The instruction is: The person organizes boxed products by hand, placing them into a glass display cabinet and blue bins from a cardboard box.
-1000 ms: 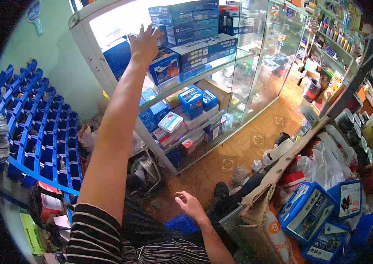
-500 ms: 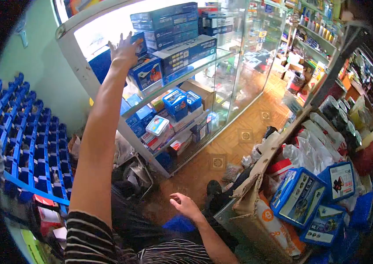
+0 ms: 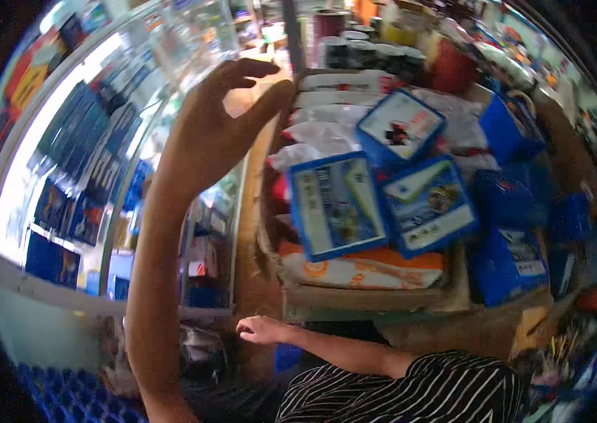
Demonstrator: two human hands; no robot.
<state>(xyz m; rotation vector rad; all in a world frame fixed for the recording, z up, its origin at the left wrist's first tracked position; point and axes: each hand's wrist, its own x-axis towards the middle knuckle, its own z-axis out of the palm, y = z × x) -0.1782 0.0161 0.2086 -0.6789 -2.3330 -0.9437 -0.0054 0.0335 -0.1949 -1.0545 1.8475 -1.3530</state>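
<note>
My left hand (image 3: 224,116) is raised in front of the left side of a cardboard carton, its thumb and fingers curved apart with nothing between them. Nearest to it are plastic-wrapped white packs (image 3: 319,134) in the carton. On the packs lie blue plastic boxes with printed labels: one with a yellow-green label (image 3: 337,204), another beside it (image 3: 431,204), and one with a white label (image 3: 401,130) behind. Low in the middle, my right hand (image 3: 263,329) hangs loosely curled and empty, its thumb slightly apart from the fingers, touching nothing.
A glass display cabinet (image 3: 112,299) with stacked blue boxes stands on the left. The carton's front edge (image 3: 362,299) faces me. More blue boxes (image 3: 513,264) lie to its right, and dark-bodied jars (image 3: 362,55) stand behind. Blue bins (image 3: 76,395) are at lower left.
My view has swung right, from the cabinet to the carton. My left hand has left the boxes on the cabinet shelf and come away empty. My right hand stays low.
</note>
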